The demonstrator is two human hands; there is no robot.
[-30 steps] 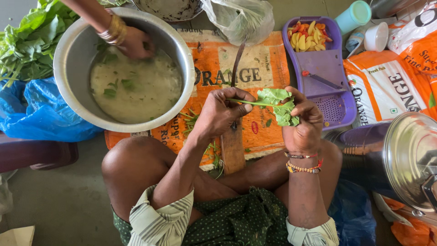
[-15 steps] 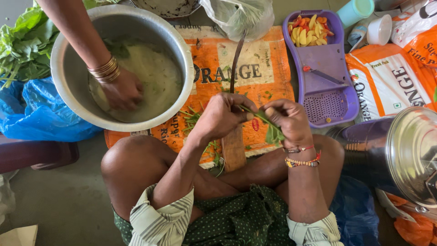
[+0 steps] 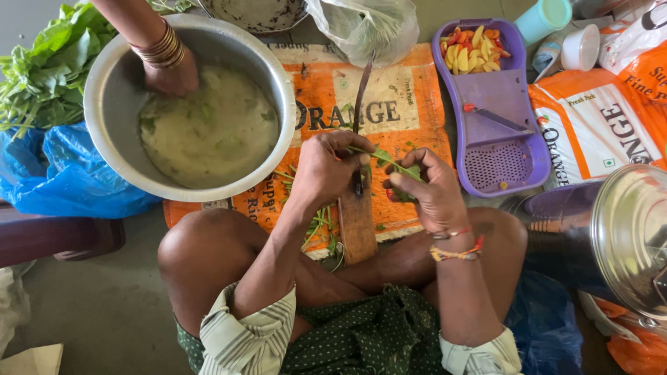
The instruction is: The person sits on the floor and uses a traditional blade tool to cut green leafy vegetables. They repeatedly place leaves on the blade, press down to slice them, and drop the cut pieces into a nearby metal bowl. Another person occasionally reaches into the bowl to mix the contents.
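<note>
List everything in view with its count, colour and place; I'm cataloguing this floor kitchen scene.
steel bowl: one, silver, upper left, holding cloudy water and green bits
another person's hand: one, bangled, in the bowl
leafy greens: one heap, green, far left
blue bag: one, under the greens
printed sack: one, orange, centre floor
upright blade: one, dark, on a wooden base
purple tray: one, right of centre, holding cut pieces
steel vessel: one, far right
left hand: at the blade
right hand: holds a green stem

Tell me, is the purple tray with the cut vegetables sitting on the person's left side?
No, the purple tray lies beyond the right hand, while the big steel bowl sits on the left.
</note>
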